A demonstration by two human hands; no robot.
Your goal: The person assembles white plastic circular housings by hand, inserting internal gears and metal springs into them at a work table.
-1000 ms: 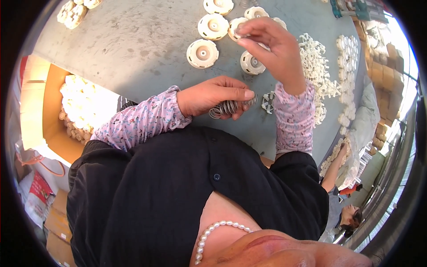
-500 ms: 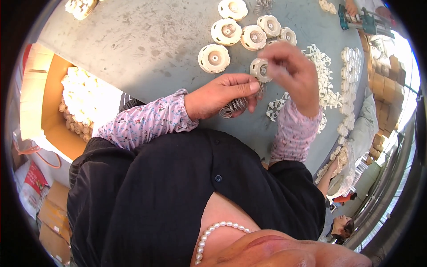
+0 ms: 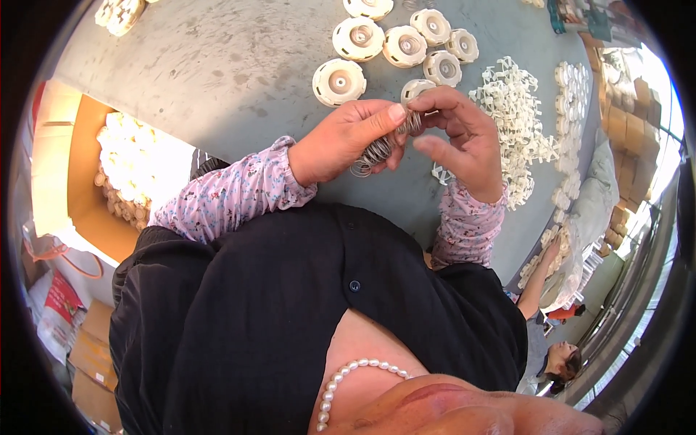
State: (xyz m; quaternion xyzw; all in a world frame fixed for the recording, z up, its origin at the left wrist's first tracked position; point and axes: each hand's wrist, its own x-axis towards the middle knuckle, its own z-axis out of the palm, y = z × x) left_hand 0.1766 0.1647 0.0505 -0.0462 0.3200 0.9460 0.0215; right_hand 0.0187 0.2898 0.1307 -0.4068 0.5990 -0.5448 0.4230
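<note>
My left hand (image 3: 344, 138) is closed around a bundle of metal coil springs (image 3: 375, 154), its thumb lying along the top. My right hand (image 3: 464, 138) meets the far end of that bundle with curled fingertips, while its thumb stands apart from the fingers. Just beyond both hands lies a round cream-coloured plastic housing (image 3: 415, 90), partly covered by my right fingers. Several similar housings lie farther off, such as one (image 3: 338, 82) at the left with a hollow centre and another (image 3: 404, 46) with a spring seated in it.
White clip-like plastic parts (image 3: 515, 123) are heaped right of my hands. Stacked white parts (image 3: 571, 109) line the table's right edge. A cardboard box (image 3: 83, 159) of cream parts stands at the left. Another person's arm (image 3: 540, 279) reaches in at the right.
My right hand has come down from above the nearest housing to the end of the spring bundle. My left hand keeps its hold, shifted slightly left and up in the picture.
</note>
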